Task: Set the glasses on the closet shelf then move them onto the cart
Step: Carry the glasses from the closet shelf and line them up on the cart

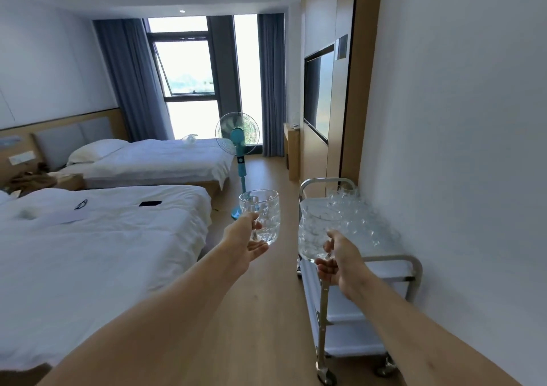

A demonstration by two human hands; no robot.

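Centre frame, the left hand [247, 242] grips one clear textured glass [260, 215]; the right hand [337, 262] grips another glass [313, 236] above the cart [414, 267] at lower right, which already holds a cluster of glasses [352, 211].

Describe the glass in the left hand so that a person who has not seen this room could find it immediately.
Start at the steel cart against the right wall, whose top shelf holds a cluster of clear glasses. Two raised hands are in front of it; the left hand grips a dimpled clear glass over the wooden floor, in front of the teal fan. Unlike the right hand's glass, it is not over the cart.
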